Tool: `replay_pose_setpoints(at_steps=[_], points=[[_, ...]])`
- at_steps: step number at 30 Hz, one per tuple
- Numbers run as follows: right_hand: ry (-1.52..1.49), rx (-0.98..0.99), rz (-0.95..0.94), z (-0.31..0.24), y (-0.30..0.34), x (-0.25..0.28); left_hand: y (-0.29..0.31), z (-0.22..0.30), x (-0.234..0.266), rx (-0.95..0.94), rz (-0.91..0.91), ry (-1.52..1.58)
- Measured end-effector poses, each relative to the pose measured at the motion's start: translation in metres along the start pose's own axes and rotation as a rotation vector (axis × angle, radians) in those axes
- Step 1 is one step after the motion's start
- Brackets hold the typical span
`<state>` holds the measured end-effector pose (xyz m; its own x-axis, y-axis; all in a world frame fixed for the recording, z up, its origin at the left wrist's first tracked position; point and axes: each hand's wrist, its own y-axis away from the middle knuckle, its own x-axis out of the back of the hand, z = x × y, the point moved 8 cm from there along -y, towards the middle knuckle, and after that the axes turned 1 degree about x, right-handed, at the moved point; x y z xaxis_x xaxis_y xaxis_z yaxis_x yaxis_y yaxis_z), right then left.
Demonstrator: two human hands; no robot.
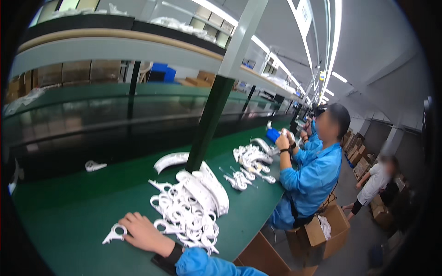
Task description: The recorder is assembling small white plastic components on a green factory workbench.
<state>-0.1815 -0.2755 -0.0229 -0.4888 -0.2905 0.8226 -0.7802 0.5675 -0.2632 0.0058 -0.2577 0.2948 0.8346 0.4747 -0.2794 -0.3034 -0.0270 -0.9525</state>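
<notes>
**Hand resting at single moulded part beside crowded pile**

Head view. One hand of the wearer [143, 234] is seen entering from the lower edge, laid flat on the green bench top [69, 216] with a blue sleeve and a dark wristband behind it. Which hand it is cannot be told from the forearm alone; it is taken as the right. Its fingers are loosely spread and rest against a single white plastic part [115, 233], a ring with a pointed bracket, which lies flat just to the left of the hand. It is touched, not clamped. The other hand is not seen.

Just to the right of the hand, a heap of like white ring-shaped parts [184, 214] is piled, with long curved white shells [209, 186] leaning on its far side. A further curved shell [170, 161] lies apart near the dark green upright post [209, 124], and one stray small part [94, 165] lies well off toward the back.

Further along the bench, a co-worker in blue [313, 170] is seated, both hands raised on a white piece, with a second pile [251, 161] before them. Open cardboard boxes [322, 230] stand on the floor beneath.

Risk noted: the heap reaches close to the bench's near edge, so a sweep of the sleeve could push parts off. The interlocked rings are judged likely to snag and drag neighbours when one is lifted.
</notes>
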Motion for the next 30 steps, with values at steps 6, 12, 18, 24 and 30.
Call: replay_pose_setpoints(at_steps=[6, 12, 18, 24, 30], points=[[0.005, 0.027, 0.045, 0.001, -0.009, 0.0, 0.047, -0.019, 0.016, 0.188, 0.006, 0.051], [0.008, 0.015, 0.014, 0.0, -0.008, -0.006, 0.043, -0.001, 0.061, 0.236, 0.017, 0.025], [-0.032, 0.016, 0.047, 0.008, -0.001, 0.016, 0.024, 0.047, 0.16, 0.305, -0.023, -0.161], [-0.109, 0.048, -0.055, -0.002, -0.007, 0.012, 0.039, 0.068, 0.217, 0.378, 0.054, -0.228], [-0.021, 0.107, -0.079, -0.012, -0.009, 0.002, 0.046, 0.096, 0.265, 0.407, 0.157, -0.254]])
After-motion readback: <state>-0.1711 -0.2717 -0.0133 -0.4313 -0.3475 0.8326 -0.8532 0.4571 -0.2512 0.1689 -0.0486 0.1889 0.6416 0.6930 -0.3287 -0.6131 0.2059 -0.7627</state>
